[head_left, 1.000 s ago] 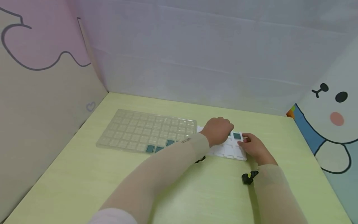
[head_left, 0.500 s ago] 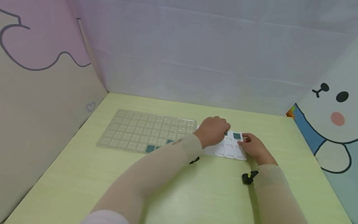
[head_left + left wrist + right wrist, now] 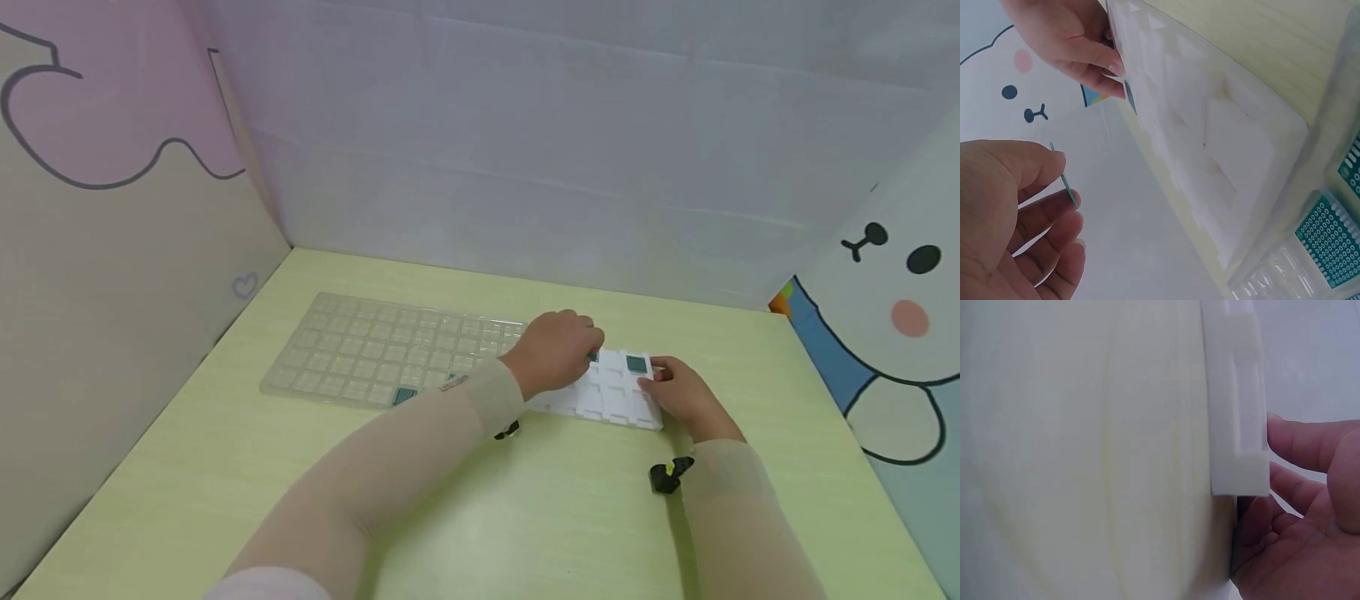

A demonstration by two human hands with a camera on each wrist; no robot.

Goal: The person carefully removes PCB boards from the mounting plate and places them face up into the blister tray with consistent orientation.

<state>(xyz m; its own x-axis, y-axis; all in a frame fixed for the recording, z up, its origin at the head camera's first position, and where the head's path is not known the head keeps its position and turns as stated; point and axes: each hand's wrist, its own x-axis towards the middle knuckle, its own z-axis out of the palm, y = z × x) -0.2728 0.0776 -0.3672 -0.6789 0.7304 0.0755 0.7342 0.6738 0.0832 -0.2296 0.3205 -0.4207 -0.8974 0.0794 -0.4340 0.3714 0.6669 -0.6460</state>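
Note:
My left hand hovers over the back part of a white compartmented tray. Between its thumb and fingertips it pinches a small green perforated circuit board, seen edge-on in the left wrist view. My right hand grips the white tray's right edge, the thumb at the top in the right wrist view. Another green board lies in the tray's back right compartment. The left hand and forearm hide the tray's left part.
Left of the white tray lies a large clear plastic tray with many pockets. Green boards sit in some front pockets, partly hidden by the left arm. Black wrist devices hang at both wrists. Printed panels stand around the table.
The left hand has moved left over the white tray with the circuit board, uncovering more of the tray. The right hand has stayed at the tray's right edge.

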